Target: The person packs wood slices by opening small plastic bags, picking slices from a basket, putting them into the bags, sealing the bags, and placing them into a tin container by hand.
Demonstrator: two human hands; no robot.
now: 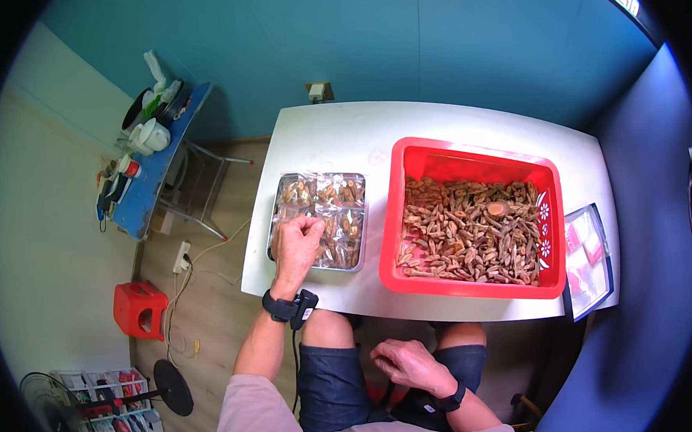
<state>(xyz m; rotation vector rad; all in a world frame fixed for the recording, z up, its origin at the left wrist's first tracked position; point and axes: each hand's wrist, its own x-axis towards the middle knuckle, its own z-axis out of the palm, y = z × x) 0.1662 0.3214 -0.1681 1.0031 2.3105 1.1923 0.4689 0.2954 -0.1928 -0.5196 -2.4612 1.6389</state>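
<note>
My left hand (296, 251) is over a shallow metal tray (363, 195) on the left of the white table. Its fingers are curled together and bent down onto the small clear plastic bags (339, 240) filling the tray; what they pinch, if anything, is hidden beneath them. Brown dried pieces of root or something similar show through the bags. My right hand (410, 364) rests above my lap, below the table edge, with fingers loosely curled in and nothing visible in them. To the right of the tray, a red plastic basket (475, 289) holds a heap of loose brown dried pieces (472, 237).
A dark-edged clear case (589, 262) with pink and white contents lies at the white table's (322, 127) right edge. Leftward are a cluttered blue folding table (152, 175), a red stool (140, 309), a power strip with cables (181, 257) and a fan (173, 387).
</note>
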